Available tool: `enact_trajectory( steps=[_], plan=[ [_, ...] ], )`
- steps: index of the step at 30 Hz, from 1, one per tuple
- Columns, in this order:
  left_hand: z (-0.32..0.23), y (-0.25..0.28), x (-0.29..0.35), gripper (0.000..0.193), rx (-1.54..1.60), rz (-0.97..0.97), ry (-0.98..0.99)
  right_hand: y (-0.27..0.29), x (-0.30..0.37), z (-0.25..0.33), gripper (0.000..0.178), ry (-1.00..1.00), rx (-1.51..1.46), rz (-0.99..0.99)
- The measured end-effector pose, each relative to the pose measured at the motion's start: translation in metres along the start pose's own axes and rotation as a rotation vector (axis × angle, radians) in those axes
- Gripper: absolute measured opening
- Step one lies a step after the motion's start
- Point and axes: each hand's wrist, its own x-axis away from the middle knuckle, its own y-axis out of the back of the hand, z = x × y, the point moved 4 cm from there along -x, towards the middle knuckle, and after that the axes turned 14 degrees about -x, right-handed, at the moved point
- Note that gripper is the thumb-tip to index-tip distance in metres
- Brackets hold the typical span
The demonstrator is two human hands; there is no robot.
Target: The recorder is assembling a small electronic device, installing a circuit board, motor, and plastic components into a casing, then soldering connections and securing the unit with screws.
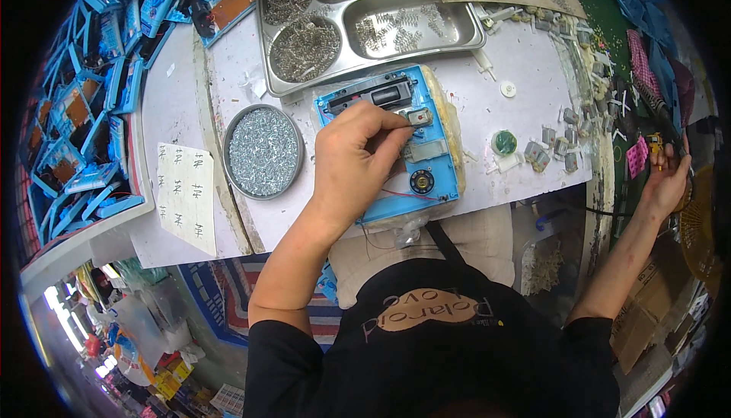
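A blue plastic housing (449, 167) lies on a padded, plastic-wrapped block (451, 106) before me. My left hand (354, 155) reaches over it, thumb and forefinger pinched beside a small grey boxed part (418, 116); whatever lies between the fingertips is hidden. The housing also carries a black compartment piece (381, 94), a translucent grey block (428, 151), a round black speaker (421, 182) and thin red wires. Far off to the right, my right hand (668, 182) has its fingers curled next to a yellow object (655, 148); what they grip is unclear.
A round tub of screws (263, 151) and a marked white card (186, 197) are at left. Behind stands a steel tray (476, 37) of springs and small metal parts. Blue housings (84, 129) pile up far left. Grey gearboxes (560, 144) and a green roll (503, 142) lie right.
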Motion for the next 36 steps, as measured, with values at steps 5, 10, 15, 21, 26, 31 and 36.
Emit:
enact_trajectory(
  steps=[5, 10, 15, 21, 26, 31, 36],
  plan=[
    [0.002, 0.006, 0.003, 0.008, 0.045, -0.033, 0.069, 0.057, 0.032, 0.046, 0.035, 0.139, -0.013, -0.178],
    [0.004, 0.004, 0.002, 0.007, 0.107, -0.006, 0.126, -0.076, 0.114, 0.045, 0.029, 0.040, -0.448, 0.454],
    [0.007, 0.004, 0.004, 0.008, 0.193, -0.021, 0.143, -0.272, 0.200, -0.025, 0.045, 0.158, -0.083, 0.932],
    [0.011, 0.005, 0.001, 0.009, 0.146, -0.021, 0.046, -0.326, 0.216, -0.042, 0.045, 0.148, -0.033, 1.054],
    [0.008, 0.009, 0.000, 0.009, 0.125, 0.021, 0.036, -0.328, 0.217, -0.048, 0.039, 0.195, -0.056, 1.060],
    [0.012, 0.010, 0.003, 0.006, 0.083, 0.094, 0.065, -0.320, 0.212, -0.050, 0.039, -0.038, -0.103, 0.939],
    [0.008, 0.007, 0.002, 0.008, 0.112, 0.051, 0.075, -0.324, 0.219, -0.044, 0.043, 0.103, -0.050, 1.056]
  ],
)
